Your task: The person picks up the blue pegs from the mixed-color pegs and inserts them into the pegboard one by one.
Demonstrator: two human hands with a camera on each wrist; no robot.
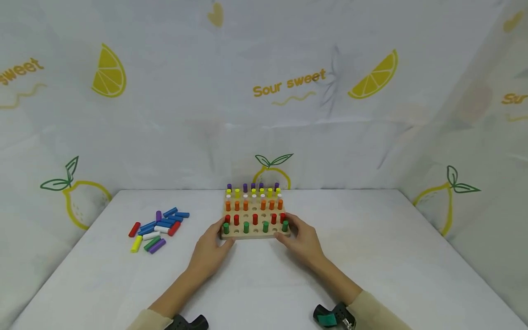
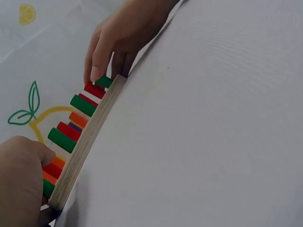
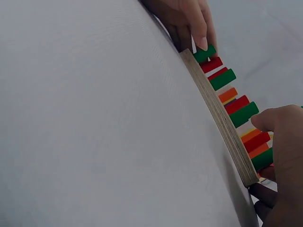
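Observation:
A wooden pegboard sits at the far middle of the table, with rows of green, red, orange, white, yellow and purple pegs standing in it. Some holes in its front rows hold no peg. At the front left corner, my left hand grips the board's edge. My right hand holds the opposite front corner, beside a green peg. In the right wrist view, fingers of the right hand reach beneath the board's edge. Parts of the board's sides lie hidden behind both hands.
Left of the board lies a loose pile of pegs, among them a yellow peg, a red peg and several blue ones. A white table carries everything. Behind it hangs a pale sheet with lemon prints.

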